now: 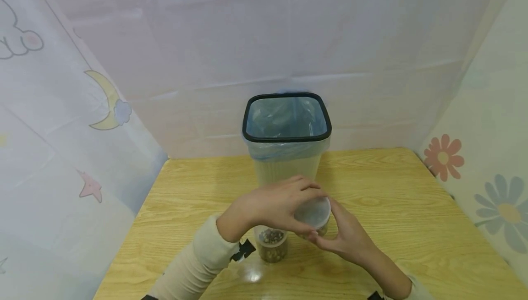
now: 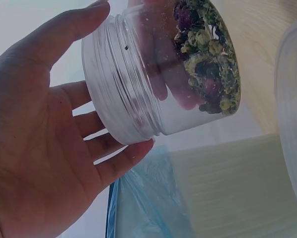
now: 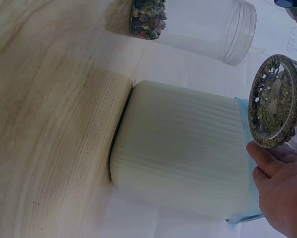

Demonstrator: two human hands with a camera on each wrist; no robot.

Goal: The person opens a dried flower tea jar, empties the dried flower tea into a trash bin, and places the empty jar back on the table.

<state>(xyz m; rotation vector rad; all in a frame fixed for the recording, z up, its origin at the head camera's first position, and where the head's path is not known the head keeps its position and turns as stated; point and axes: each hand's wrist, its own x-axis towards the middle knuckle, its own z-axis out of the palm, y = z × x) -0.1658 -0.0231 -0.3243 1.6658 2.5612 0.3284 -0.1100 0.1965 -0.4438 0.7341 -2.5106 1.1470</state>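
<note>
In the head view my left hand [image 1: 274, 204] reaches over from the left and grips the lidded top of a clear plastic jar [image 1: 314, 213]. My right hand [image 1: 350, 236] holds the same jar from the right, with thumb and fingers around its side. Dried greenish herbs with a few dark reddish bits lie in the base of the jar [image 2: 208, 59], which is tilted in the left wrist view. The left thumb and fingers span its wide lid [image 2: 106, 84]. A second, taller clear jar [image 3: 193, 25] stands on the table with dried flower buds at its bottom.
A pale ribbed bin [image 3: 183, 148] stands on the wooden table [image 1: 198, 185] behind the hands. Its black rim [image 1: 287, 139] holds a blue bag liner [image 1: 284, 117]. Patterned white sheets [image 1: 231, 39] hang around the back and sides.
</note>
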